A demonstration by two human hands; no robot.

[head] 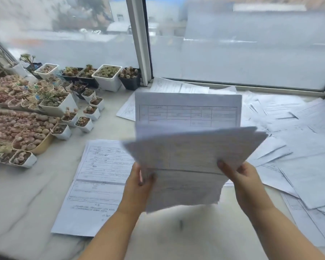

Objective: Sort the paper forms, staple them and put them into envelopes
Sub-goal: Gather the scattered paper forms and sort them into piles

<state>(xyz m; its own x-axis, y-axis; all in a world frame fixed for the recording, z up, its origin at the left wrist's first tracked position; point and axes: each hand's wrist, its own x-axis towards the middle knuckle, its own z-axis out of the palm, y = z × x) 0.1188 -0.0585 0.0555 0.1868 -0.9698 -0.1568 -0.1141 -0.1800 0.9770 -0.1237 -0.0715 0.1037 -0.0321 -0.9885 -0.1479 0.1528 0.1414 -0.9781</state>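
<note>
Gripping a sheaf of paper forms (186, 156) above the marble sill (26, 194): left hand (139, 184) and right hand (240, 177) both pinch its lower edges.

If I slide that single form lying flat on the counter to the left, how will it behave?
The single form looks thin, so it would probably glide easily on the smooth marble counter. It likely flops if lifted by one edge. Pushed left, it may bump the small plant pots.

We see matt white paper forms (186, 158) printed with thin grey tables, more matt sheets (298, 147) along the sill's right edge, a smooth, pale, grey-veined, marble-like windowsill (26, 194), glossy white plastic pots (107, 79) with gritty gravel at its left edge, and hazy window glass (251, 53).
</note>
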